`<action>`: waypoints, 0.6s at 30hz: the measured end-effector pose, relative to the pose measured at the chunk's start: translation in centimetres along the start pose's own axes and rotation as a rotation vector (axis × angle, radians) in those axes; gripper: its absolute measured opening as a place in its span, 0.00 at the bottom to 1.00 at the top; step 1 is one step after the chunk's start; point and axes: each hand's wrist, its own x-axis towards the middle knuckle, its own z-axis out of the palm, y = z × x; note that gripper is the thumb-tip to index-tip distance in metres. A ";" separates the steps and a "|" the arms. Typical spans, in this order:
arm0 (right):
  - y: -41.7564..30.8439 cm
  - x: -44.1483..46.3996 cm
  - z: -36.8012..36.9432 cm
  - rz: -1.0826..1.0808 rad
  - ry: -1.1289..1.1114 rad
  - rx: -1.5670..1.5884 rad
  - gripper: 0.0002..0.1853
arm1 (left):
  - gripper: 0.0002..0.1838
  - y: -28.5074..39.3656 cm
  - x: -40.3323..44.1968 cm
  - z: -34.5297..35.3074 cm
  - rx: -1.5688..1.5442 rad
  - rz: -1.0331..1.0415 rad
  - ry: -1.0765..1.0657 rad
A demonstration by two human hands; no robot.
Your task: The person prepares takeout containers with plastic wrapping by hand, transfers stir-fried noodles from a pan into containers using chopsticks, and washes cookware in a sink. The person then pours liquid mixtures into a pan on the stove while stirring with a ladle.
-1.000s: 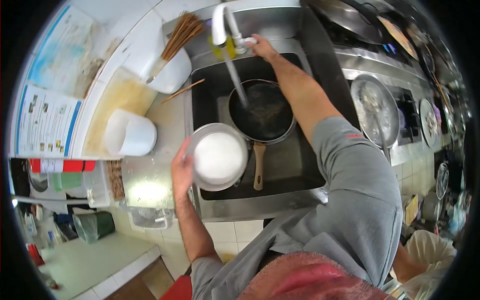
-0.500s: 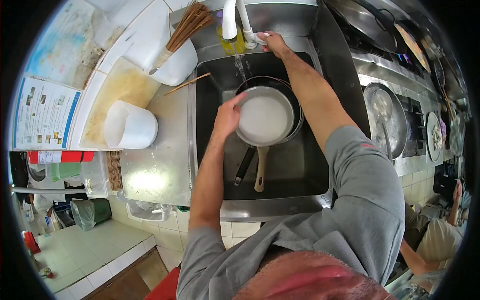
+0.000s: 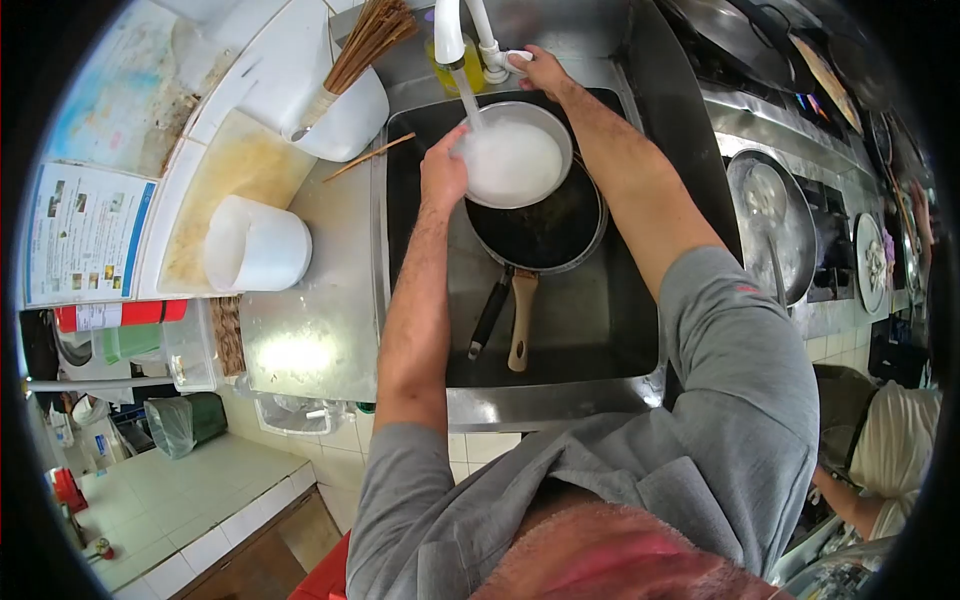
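Looking down into a deep, dark sink [image 3: 610, 325], past the person's own two forearms. In the grip of the left hand [image 3: 442, 175], by its left side: a round metal bowl [image 3: 518, 155] with something white and cloudy inside, too blurred to name. Held at the far end of the sink, over the far part of a black frying pan [image 3: 545, 232]; whether touching that pan, hard to judge. Falling from a white tap [image 3: 450, 38] into the left part of the bowl: a stream of water [image 3: 467, 95]. Fingers of the right hand [image 3: 541, 73] closed around the tap's white lever [image 3: 518, 62].

Seems to be midway through running water into the bowl. Probably calls next for a level left-hand hold under the stream and a small turn of the lever to govern the flow.

Tight at the far end: spout close above the bowl, pan rim below, sink wall to the right. Pointing toward the near edge, a wooden handle [image 3: 520, 320] and a black handle [image 3: 489, 318], easy to knock. More room on the near right of the sink, and leftward over the steel worktop [image 3: 300, 345], past a thin stick [image 3: 370, 157] and a white tub [image 3: 262, 245].
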 end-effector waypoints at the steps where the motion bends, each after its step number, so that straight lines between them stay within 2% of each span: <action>1: -0.5 -0.5 -0.2 -0.015 -0.005 -0.089 0.35 | 0.26 0.1 -0.1 0.0 0.004 -0.064 -0.006; 3: -1.0 -0.7 -0.7 -0.039 -0.003 -0.176 0.37 | 0.26 -0.2 -0.2 0.0 0.020 -0.027 0.029; 5: -0.3 0.4 -1.7 -0.256 0.004 -0.558 0.37 | 0.26 -0.2 -0.1 -0.1 0.034 0.019 0.061; 6: -1.0 0.1 -2.0 -0.261 0.008 -0.557 0.37 | 0.27 -0.2 -0.1 -0.2 0.058 0.033 0.111; 8: -3.0 -1.8 -2.8 -0.067 -0.121 -0.546 0.36 | 0.27 -0.3 -0.5 -0.7 0.082 0.040 0.156; 9: -4.4 -2.7 -3.2 -0.065 -0.120 -0.549 0.36 | 0.27 -0.1 -0.6 -0.9 0.052 -0.017 0.168; 10: -6.1 -3.5 -3.7 -0.057 -0.219 -0.709 0.34 | 0.26 0.3 -0.7 -1.1 0.021 -0.074 0.178; 11: -7.8 -4.4 -4.4 -0.045 -0.318 -0.868 0.32 | 0.26 0.9 -1.0 -1.1 0.033 -0.082 0.204; 12: -9.1 -4.8 -5.3 -0.040 -0.312 -0.873 0.32 | 0.26 0.9 -1.0 -1.0 0.028 -0.080 0.198; 14: -11.7 -6.3 -7.6 -0.381 -0.381 -1.167 0.29 | 0.26 0.7 -0.9 -0.8 0.059 -0.064 0.247; 16: -15.6 -10.6 -11.3 -0.528 -0.478 -1.278 0.35 | 0.26 1.1 -1.1 -0.6 0.062 -0.041 0.241; 18: -17.4 -17.0 -16.4 -0.951 -0.266 -1.262 0.25 | 0.26 -0.1 -1.2 -0.4 -0.027 0.010 0.306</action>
